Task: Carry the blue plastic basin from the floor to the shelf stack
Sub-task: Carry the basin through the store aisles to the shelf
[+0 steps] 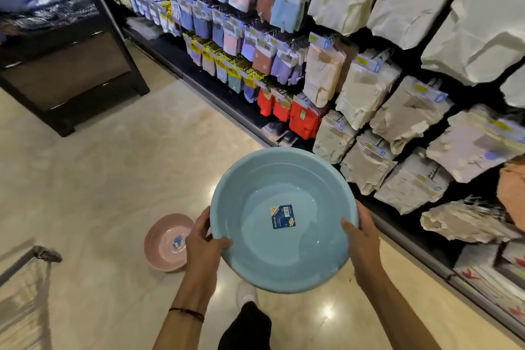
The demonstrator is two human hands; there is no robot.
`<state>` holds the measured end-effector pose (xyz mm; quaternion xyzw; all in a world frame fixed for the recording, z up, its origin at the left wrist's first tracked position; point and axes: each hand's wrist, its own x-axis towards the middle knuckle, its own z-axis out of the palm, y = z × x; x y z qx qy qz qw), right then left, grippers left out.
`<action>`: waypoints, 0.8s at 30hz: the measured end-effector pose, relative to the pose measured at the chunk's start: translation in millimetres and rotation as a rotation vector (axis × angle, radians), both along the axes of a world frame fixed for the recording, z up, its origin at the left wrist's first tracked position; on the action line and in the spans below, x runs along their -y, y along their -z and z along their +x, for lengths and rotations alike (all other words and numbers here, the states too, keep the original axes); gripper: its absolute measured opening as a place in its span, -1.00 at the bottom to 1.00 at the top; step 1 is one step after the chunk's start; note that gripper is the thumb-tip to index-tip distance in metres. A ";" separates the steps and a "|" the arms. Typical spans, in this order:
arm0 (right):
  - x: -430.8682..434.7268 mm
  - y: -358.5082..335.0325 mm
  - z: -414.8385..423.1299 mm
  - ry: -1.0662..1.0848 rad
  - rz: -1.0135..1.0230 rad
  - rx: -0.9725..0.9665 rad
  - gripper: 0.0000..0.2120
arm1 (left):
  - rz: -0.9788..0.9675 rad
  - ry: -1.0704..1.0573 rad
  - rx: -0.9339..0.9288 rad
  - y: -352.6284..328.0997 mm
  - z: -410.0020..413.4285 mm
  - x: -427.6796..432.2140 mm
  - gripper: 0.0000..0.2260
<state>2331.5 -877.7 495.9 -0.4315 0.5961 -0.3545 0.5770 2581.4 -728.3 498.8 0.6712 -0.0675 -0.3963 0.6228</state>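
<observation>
Hands (204,239) (362,239) gripping blue basin (284,219) rim, pink basin (167,243) on floor left, garment racks (369,79) right

A small blue printed label (282,216) is stuck inside the round light-blue plastic basin (284,253), between the gripping hands. Its wording cannot be read.

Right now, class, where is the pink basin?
The pink basin sits on the floor, lower left, beside the left hand gripping the blue basin.
</observation>
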 end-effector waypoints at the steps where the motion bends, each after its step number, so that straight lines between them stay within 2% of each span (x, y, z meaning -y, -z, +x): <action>1: 8.0 8.8 6.3 0.010 0.013 -0.006 -0.50 | 0.012 0.012 -0.006 9.7 10.4 10.8 -0.22; 7: 48.3 80.1 38.8 0.032 0.091 -0.089 -0.54 | 0.092 0.055 -0.012 79.4 59.7 68.1 -0.18; 13: 83.3 178.3 46.7 -0.049 0.187 -0.211 -0.38 | 0.182 0.108 -0.017 175.5 86.3 104.7 -0.17; 18: 115.8 293.6 52.5 -0.142 0.213 -0.275 -0.39 | 0.265 0.190 0.034 292.4 95.9 125.7 -0.14; 24: 133.4 457.1 57.0 -0.186 0.227 -0.263 -0.28 | 0.335 0.230 0.097 449.9 92.1 127.8 -0.18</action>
